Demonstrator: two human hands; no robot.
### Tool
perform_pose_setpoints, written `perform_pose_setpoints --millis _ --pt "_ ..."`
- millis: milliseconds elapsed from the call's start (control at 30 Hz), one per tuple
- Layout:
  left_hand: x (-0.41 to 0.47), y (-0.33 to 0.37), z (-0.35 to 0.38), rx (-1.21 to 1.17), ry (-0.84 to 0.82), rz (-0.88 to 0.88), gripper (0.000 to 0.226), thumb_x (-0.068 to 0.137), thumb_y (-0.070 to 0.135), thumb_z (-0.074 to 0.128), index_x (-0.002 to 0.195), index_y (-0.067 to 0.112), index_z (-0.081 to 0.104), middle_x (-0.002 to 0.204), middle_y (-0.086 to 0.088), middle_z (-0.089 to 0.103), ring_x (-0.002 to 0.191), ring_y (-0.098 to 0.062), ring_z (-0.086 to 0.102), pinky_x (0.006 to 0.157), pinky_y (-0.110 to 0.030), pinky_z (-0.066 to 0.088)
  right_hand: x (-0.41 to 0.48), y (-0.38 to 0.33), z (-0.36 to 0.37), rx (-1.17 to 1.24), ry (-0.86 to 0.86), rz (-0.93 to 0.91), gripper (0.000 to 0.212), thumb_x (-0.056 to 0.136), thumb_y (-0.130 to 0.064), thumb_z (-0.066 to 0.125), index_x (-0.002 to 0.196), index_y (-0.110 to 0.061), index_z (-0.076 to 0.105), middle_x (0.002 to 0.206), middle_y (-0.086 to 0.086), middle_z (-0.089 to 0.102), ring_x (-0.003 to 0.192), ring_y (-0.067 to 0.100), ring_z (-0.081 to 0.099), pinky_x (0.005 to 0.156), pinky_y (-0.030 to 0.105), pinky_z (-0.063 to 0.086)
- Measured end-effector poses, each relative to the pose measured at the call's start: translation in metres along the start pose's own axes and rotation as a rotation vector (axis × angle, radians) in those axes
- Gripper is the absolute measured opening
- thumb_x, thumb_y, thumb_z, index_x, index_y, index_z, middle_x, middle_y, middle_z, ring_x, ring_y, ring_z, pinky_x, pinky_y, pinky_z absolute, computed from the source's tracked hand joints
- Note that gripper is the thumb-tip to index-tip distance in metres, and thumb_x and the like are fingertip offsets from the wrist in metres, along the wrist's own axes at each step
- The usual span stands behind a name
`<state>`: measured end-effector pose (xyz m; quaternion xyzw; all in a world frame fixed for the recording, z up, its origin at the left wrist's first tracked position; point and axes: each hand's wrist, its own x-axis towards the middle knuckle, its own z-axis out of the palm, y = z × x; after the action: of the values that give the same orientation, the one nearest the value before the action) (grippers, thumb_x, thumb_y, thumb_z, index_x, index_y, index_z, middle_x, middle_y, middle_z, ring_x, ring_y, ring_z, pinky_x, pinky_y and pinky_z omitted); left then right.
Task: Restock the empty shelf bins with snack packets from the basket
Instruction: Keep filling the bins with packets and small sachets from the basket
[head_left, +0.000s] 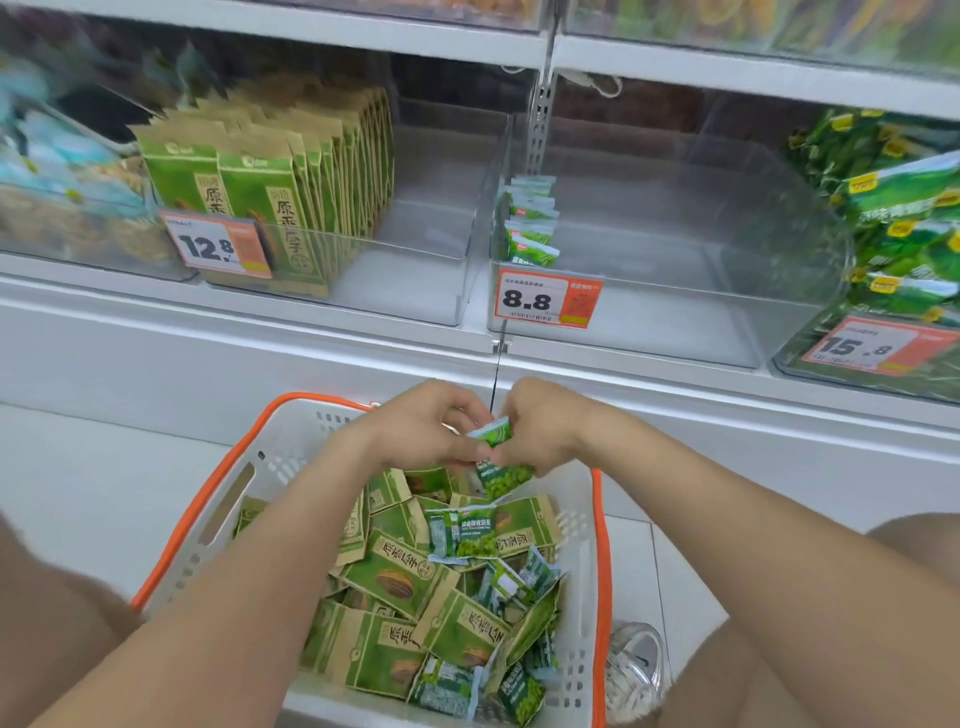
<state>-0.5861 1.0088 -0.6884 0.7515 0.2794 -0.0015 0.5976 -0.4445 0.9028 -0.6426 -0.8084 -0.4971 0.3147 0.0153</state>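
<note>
- Left hand (415, 431) and right hand (543, 434) met above the far end of the basket (244, 483), fingertips almost touching.
- Both hands had their fingers curled, pinching the held green packets (496, 434) between them. One packet end stuck up between the thumbs and another hung below the right hand. Exact count was unclear.
- The basket was white plastic with an orange rim and sat on the floor in front of the shelf base, between the person's knees.
- Basket contents were a jumbled heap of kraft-and-green seed packets (400, 577), with loose small green packets (470, 535) on top near the middle and at the near right corner.
- The clear 8.8 bin (675, 291) was straight above the hands and mostly bare. A short row of small green packets (530, 223) stood on edge against its left wall, and the 8.8 price tag (545, 301) was on the front.
- The 12.8 bin (415, 280) to the left was half filled, with upright seed packets (270, 197) filed in its left part and the right part bare. The 12.8 price tag (215, 249) was on the front.
- The far right bin was packed with larger green bags (909, 218) and carried the 15.8 price tag (872, 345).
- The far left bin (62, 208) was blurred, contents unreadable.
- A light shoe (636, 670) showed just right of the basket.
</note>
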Motion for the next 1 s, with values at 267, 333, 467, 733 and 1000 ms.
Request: perform_pose_setpoints --millis 267,333,467,733,1000 --pt "-0.001 0.004 -0.009 -0.075 0.137 0.084 0.012 0.104 0.013 0.063 0.108 0.011 0.074 0.079 0.004 0.077 0.072 -0.008 0.071 0.07 -0.027 0.057 -0.002 0.003 -0.012 0.434 0.078 0.094 0.031 0.079 -0.02 0.091 0.08 -0.004 0.064 0.077 0.017 0.069 0.07 0.029 0.071 0.073 0.043 0.066" --pt "0.0 0.009 -0.008 -0.061 0.21 0.131 0.011 0.104 0.014 0.063 0.106 0.013 0.074 0.074 0.007 0.075 0.069 -0.005 0.07 0.063 -0.023 0.053 -0.003 0.0 -0.015 0.405 0.14 0.099 0.03 0.081 -0.021 0.089 0.083 -0.005 0.064 0.081 0.015 0.068 0.07 0.028 0.069 0.071 0.043 0.066" --pt "0.004 0.028 -0.01 -0.132 0.429 0.275 0.011 0.102 0.016 0.067 0.1 0.012 0.076 0.072 -0.004 0.076 0.064 -0.011 0.068 0.06 -0.03 0.054 -0.01 -0.017 -0.033 0.414 0.312 0.018 0.014 0.086 -0.015 0.075 0.092 -0.009 0.064 0.095 0.017 0.072 0.082 0.031 0.075 0.066 0.049 0.065" --pt "0.013 0.077 -0.018 0.176 0.999 0.579 0.01 0.102 0.02 0.061 0.103 0.019 0.07 0.098 0.007 0.067 0.09 -0.009 0.062 0.079 -0.027 0.048 -0.014 -0.023 -0.116 0.641 0.826 -0.102 0.013 0.081 -0.027 0.067 0.089 -0.016 0.069 0.085 0.007 0.075 0.088 0.029 0.073 0.077 0.047 0.062" --pt "0.031 0.084 -0.026 0.655 0.83 0.481 0.076 0.09 0.025 0.06 0.159 0.029 0.028 0.102 0.009 0.058 0.11 -0.021 0.054 0.118 -0.051 0.024 0.038 0.016 -0.14 0.387 0.672 0.03 0.051 0.084 -0.032 0.087 0.127 -0.011 0.068 0.119 0.008 0.069 0.121 0.03 0.06 0.099 0.039 0.052"
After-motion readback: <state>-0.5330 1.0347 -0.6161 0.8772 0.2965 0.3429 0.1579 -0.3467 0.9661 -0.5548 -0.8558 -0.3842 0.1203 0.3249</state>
